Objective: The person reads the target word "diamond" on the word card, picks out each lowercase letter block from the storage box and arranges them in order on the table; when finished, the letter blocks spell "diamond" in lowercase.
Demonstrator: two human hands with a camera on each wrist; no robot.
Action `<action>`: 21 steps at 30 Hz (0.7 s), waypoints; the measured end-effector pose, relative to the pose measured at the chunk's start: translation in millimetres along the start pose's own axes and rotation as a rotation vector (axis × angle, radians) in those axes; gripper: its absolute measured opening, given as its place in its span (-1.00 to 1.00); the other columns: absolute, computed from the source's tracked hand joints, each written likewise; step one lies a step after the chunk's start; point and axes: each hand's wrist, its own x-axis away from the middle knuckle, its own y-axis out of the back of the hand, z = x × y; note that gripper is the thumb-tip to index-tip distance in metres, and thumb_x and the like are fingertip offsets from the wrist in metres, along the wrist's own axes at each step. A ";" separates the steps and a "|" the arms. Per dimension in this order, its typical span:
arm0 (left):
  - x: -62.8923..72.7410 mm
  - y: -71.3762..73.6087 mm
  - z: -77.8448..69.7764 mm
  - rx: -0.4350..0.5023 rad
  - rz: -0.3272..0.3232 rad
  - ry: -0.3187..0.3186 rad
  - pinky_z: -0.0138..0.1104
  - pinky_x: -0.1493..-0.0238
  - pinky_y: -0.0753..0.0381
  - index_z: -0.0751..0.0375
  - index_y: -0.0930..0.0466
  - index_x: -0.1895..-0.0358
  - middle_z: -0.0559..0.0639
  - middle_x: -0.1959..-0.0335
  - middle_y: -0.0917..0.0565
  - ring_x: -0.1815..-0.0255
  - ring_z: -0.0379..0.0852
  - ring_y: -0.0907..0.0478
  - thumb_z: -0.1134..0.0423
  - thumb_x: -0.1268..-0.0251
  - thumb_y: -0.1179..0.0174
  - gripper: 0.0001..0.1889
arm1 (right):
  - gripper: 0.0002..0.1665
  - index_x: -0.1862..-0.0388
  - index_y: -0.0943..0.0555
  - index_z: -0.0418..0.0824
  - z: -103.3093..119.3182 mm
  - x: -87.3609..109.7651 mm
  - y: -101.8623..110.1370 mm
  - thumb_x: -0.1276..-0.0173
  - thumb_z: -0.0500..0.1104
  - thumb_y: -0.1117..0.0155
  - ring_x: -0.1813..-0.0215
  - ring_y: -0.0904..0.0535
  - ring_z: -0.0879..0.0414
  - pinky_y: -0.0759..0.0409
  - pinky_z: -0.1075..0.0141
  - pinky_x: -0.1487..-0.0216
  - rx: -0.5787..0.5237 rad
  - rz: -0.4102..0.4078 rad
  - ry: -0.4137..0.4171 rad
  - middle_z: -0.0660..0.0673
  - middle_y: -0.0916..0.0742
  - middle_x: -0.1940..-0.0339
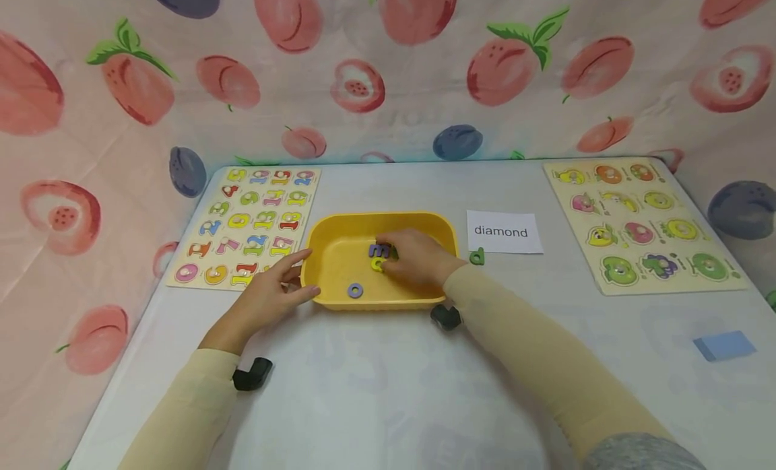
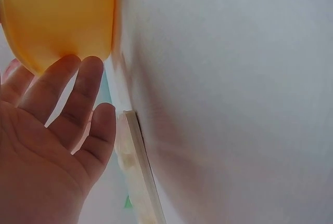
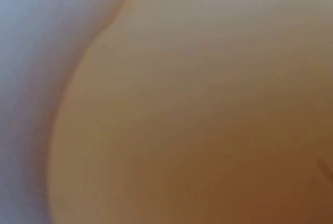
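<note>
My left hand [image 1: 273,288] is at the left end of a yellow plastic basin [image 1: 327,217], with thumb and fingers at its rim. In the left wrist view, slightly bent fingertips rest against the basin's outer wall [image 2: 62,16]. My right hand [image 1: 418,256] reaches down inside the basin, its fingertips among small letters. Beside them are a purple letter m [image 1: 379,250], a yellow letter [image 1: 378,264] and a dark green piece [image 1: 394,252] partly hidden by the hand. I cannot tell whether the fingers pinch one. A purple letter o [image 1: 355,291] lies nearer the basin's front.
A card reading "diamond" [image 1: 504,232] lies right of the basin, with a green letter d [image 1: 477,256] at its lower edge. A number puzzle board [image 1: 242,227] is at left, a fruit puzzle board [image 1: 645,227] at right. A blue block [image 1: 724,346] sits at front right.
</note>
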 end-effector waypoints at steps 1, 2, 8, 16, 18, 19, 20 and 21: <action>0.3 0.3 -0.2 0.000 0.000 -0.002 0.15 -0.31 -0.36 -0.10 -0.15 -0.58 0.26 -0.35 -0.49 -0.25 0.16 -0.48 -0.06 -0.28 -0.35 -0.15 | -0.36 -0.44 -0.47 -0.10 0.1 -0.4 -0.4 -0.41 -0.05 -0.28 -0.28 -0.42 0.01 -0.27 0.10 -0.46 0.000 0.003 -0.005 -0.04 -0.60 -0.29; 0.4 0.5 -0.3 0.001 -0.001 -0.002 0.15 -0.32 -0.35 -0.10 -0.15 -0.58 0.26 -0.35 -0.49 -0.25 0.16 -0.48 -0.06 -0.28 -0.35 -0.16 | -0.36 -0.44 -0.47 -0.10 0.3 -0.8 -0.7 -0.40 -0.05 -0.28 -0.28 -0.42 0.01 -0.27 0.10 -0.46 0.000 0.006 -0.008 -0.04 -0.60 -0.30; 0.7 1.1 -0.4 0.002 0.000 -0.008 0.15 -0.33 -0.34 -0.10 -0.15 -0.58 0.27 -0.34 -0.49 -0.26 0.16 -0.47 -0.07 -0.28 -0.35 -0.15 | -0.34 -0.46 -0.44 -0.13 -0.8 -2.2 -1.8 -0.40 -0.06 -0.26 -0.28 -0.44 0.01 -0.28 0.11 -0.45 0.002 0.026 -0.002 -0.07 -0.59 -0.32; 0.8 1.8 -2.5 0.002 0.004 -0.005 0.15 -0.33 -0.33 -0.10 -0.15 -0.58 0.27 -0.35 -0.49 -0.28 0.18 -0.46 -0.08 -0.28 -0.35 -0.15 | -0.35 -0.44 -0.45 -0.17 -2.2 -3.5 -2.6 -0.40 -0.07 -0.28 -0.21 -0.44 0.00 -0.31 0.13 -0.42 0.013 0.033 0.012 -0.09 -0.62 -0.26; 1.2 2.2 -2.9 0.002 0.008 -0.004 0.16 -0.34 -0.32 -0.10 -0.15 -0.58 0.27 -0.35 -0.49 -0.29 0.18 -0.45 -0.09 -0.27 -0.35 -0.14 | -0.37 -0.42 -0.47 -0.18 -2.4 -3.8 -2.7 -0.39 -0.08 -0.28 -0.18 -0.43 0.00 -0.33 0.13 -0.41 0.018 0.030 0.012 -0.08 -0.63 -0.22; 1.2 2.2 -2.9 0.004 0.010 -0.003 0.16 -0.34 -0.32 -0.10 -0.15 -0.58 0.27 -0.35 -0.49 -0.30 0.18 -0.45 -0.09 -0.27 -0.35 -0.14 | -0.37 -0.41 -0.49 -0.18 -2.3 -4.0 -2.8 -0.39 -0.08 -0.28 -0.17 -0.43 0.00 -0.33 0.13 -0.40 0.019 0.026 0.012 -0.07 -0.64 -0.20; 1.4 2.3 -3.1 0.004 0.010 -0.002 0.16 -0.34 -0.32 -0.11 -0.15 -0.58 0.27 -0.35 -0.48 -0.31 0.19 -0.44 -0.10 -0.27 -0.35 -0.14 | -0.38 -0.40 -0.49 -0.18 -2.2 -4.0 -3.0 -0.38 -0.07 -0.29 -0.17 -0.43 0.00 -0.33 0.13 -0.40 0.019 0.024 0.014 -0.07 -0.64 -0.19; 1.4 2.4 -3.0 0.005 0.011 -0.001 0.16 -0.34 -0.32 -0.11 -0.15 -0.58 0.27 -0.35 -0.48 -0.31 0.19 -0.44 -0.10 -0.27 -0.35 -0.14 | -0.38 -0.40 -0.49 -0.18 -2.1 -4.0 -3.1 -0.38 -0.07 -0.28 -0.18 -0.43 0.00 -0.33 0.13 -0.40 0.017 0.022 0.015 -0.07 -0.64 -0.20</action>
